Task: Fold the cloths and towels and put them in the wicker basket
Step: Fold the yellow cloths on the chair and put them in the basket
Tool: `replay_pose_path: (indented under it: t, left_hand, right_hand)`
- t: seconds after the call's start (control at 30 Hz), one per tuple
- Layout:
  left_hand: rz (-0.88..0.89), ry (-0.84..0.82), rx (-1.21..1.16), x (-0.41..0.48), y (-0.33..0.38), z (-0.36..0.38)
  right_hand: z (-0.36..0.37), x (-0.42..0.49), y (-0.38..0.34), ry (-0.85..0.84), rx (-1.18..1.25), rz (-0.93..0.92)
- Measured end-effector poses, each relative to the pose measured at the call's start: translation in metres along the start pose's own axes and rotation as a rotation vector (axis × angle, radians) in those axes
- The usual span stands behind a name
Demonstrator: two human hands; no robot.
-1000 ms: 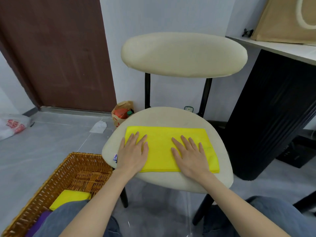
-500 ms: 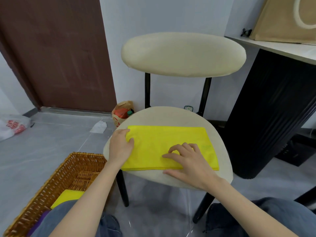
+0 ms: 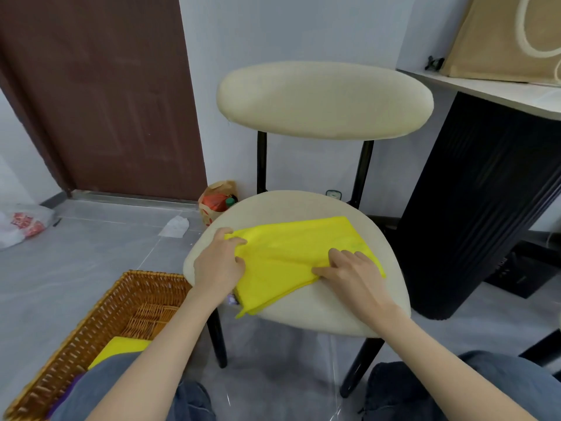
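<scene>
A folded yellow cloth [image 3: 291,253] lies skewed on the cream chair seat [image 3: 328,308], its near left corner hanging over the seat's edge. My left hand [image 3: 217,265] grips the cloth's left end, fingers curled round it. My right hand [image 3: 352,271] pinches the cloth's near edge toward its right end. The wicker basket [image 3: 100,317] stands on the floor at the lower left. Inside it lies a folded yellow cloth [image 3: 121,349], partly hidden by my knee, with a bit of purple cloth [image 3: 73,384] beside it.
A black ribbed cabinet [image 3: 476,208] stands right of the chair, under a white shelf with a tan bag [image 3: 501,34]. A paper bag [image 3: 217,202], a white scrap [image 3: 176,226] and a plastic bag [image 3: 21,223] lie on the grey floor near the brown door [image 3: 100,95].
Both hands went from pressing flat on the cloth to gripping it. The left end has been lifted and the cloth has turned and slid toward the seat's near left edge.
</scene>
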State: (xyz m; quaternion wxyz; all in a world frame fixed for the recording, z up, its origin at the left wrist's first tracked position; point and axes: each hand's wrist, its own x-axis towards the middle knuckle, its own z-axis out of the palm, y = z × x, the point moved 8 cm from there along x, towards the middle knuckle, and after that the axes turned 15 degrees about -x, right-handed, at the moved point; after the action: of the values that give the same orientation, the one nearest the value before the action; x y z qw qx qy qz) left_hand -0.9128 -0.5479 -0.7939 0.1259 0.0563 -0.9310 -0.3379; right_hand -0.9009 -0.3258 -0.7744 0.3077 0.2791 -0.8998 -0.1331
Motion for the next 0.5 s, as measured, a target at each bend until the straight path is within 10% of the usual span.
replay_pose_path:
  t: [0.5]
  left_hand:
    - [0.200, -0.400, -0.072, -0.036, 0.071, 0.055]
  right_hand:
    - [0.046, -0.010, 0.068, -0.525, 0.086, 0.379]
